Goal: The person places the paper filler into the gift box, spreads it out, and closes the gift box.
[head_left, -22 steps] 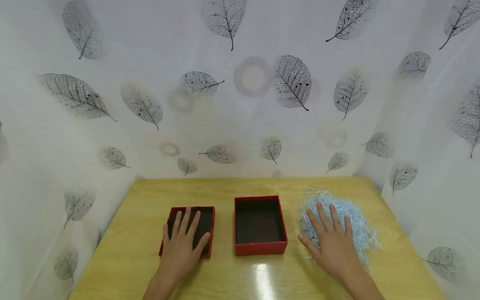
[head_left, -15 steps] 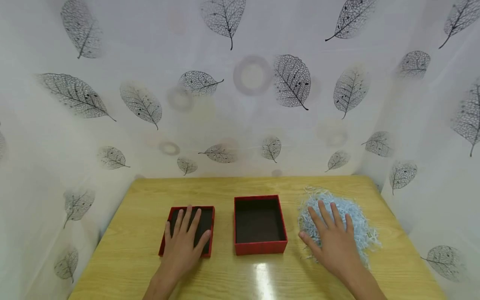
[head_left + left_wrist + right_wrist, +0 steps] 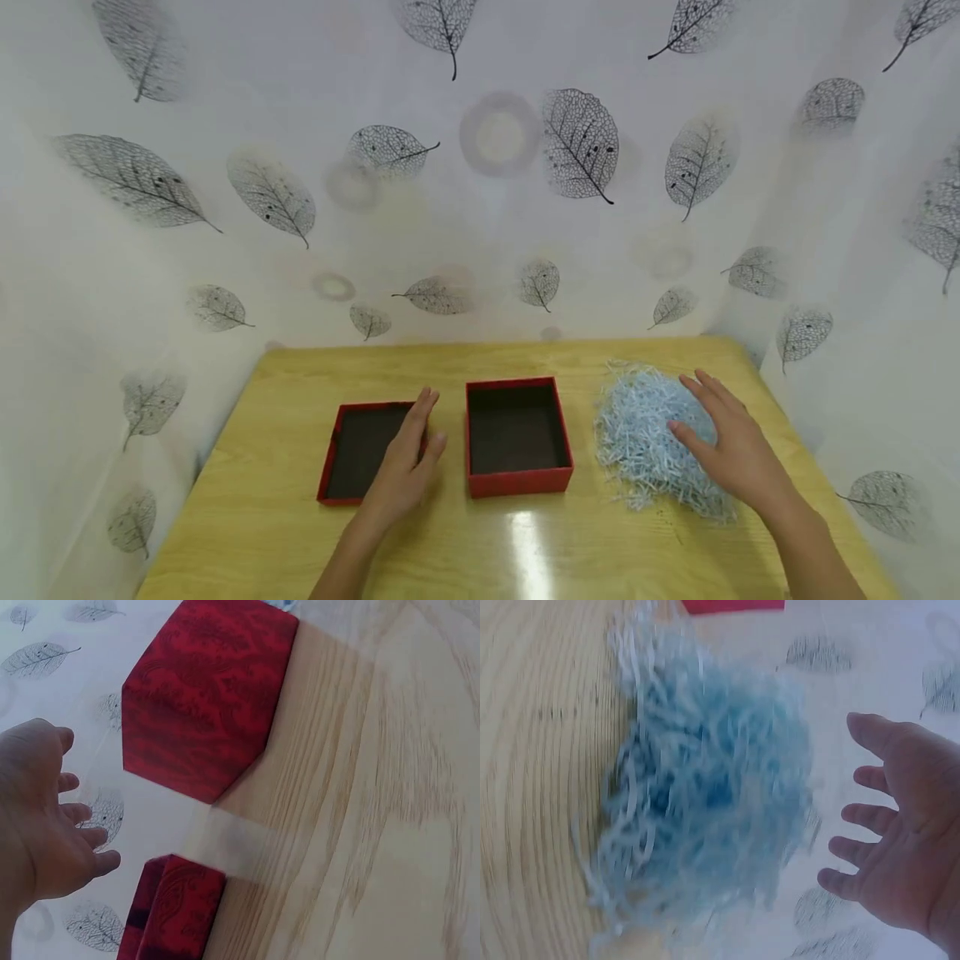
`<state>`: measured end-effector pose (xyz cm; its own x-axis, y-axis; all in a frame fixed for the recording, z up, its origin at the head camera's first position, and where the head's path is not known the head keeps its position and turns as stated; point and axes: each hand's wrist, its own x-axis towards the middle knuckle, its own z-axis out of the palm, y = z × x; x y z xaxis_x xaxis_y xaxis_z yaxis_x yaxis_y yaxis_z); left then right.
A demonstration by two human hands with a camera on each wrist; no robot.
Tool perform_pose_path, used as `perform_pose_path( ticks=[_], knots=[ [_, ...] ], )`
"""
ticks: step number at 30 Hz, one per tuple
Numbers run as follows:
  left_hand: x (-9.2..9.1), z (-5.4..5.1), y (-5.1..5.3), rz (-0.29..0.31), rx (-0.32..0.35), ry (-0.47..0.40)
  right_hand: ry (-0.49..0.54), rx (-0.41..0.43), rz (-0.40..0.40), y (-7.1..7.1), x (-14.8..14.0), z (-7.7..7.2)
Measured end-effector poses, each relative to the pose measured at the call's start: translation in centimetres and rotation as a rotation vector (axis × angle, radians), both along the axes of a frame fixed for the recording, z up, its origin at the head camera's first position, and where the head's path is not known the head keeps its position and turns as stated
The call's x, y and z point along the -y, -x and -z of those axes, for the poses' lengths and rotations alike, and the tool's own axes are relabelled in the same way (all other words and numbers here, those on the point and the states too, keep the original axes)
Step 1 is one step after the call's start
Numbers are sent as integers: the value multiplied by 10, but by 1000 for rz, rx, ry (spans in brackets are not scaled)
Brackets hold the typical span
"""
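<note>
My left hand (image 3: 405, 471) hovers over the right edge of a shallow red box lid (image 3: 360, 454) with a black inside, fingers loosely extended and holding nothing. Just right of that hand stands a deeper red box (image 3: 521, 482), its black inside facing up. In the left wrist view the red patterned box (image 3: 210, 697) shows its outer walls, apart from the fingers. My right hand (image 3: 738, 454) is above the right side of a heap of pale blue shredded paper (image 3: 648, 433). Its fingers are spread and slightly bent, and the right wrist view shows them apart from the shredded paper (image 3: 712, 772).
A light wooden table (image 3: 442, 550) carries everything. Behind and on both sides hangs a white curtain (image 3: 495, 217) printed with grey leaves. Small scraps of paper lie around the heap.
The left hand has moved right off the middle of the lid and turned sideways. The right hand has shifted right and turned, uncovering more of the heap. The head view tilts slightly down.
</note>
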<state>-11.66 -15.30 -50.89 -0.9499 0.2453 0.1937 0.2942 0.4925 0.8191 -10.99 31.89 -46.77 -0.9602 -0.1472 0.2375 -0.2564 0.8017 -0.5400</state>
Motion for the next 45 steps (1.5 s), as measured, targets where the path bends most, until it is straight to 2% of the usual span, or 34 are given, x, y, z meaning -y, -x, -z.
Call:
perform_pose_path(
  ticks=[5,8,11,14,19,25,29,32,36,45],
  knots=[
    [-13,2,6,42,36,-78,66,45,44,12,-44,12],
    [-18,7,7,89,66,-140,96,71,56,15,-65,21],
    [-19,12,6,136,70,-156,114,107,57,16,-78,32],
    [-18,14,3,167,68,-135,102,117,65,15,-83,47],
    [-17,13,0,180,95,-126,52,82,105,14,-81,67],
    [-17,11,0,168,139,-123,0,70,161,16,-75,78],
    [-17,11,-1,165,167,-115,26,42,199,15,-71,73],
    [-17,11,-1,166,178,-127,72,-4,242,15,-69,62],
    [-18,11,-2,167,187,-150,140,-56,291,15,-67,42],
    [-19,17,-2,144,195,-170,347,-96,383,9,-54,-9]
  ],
)
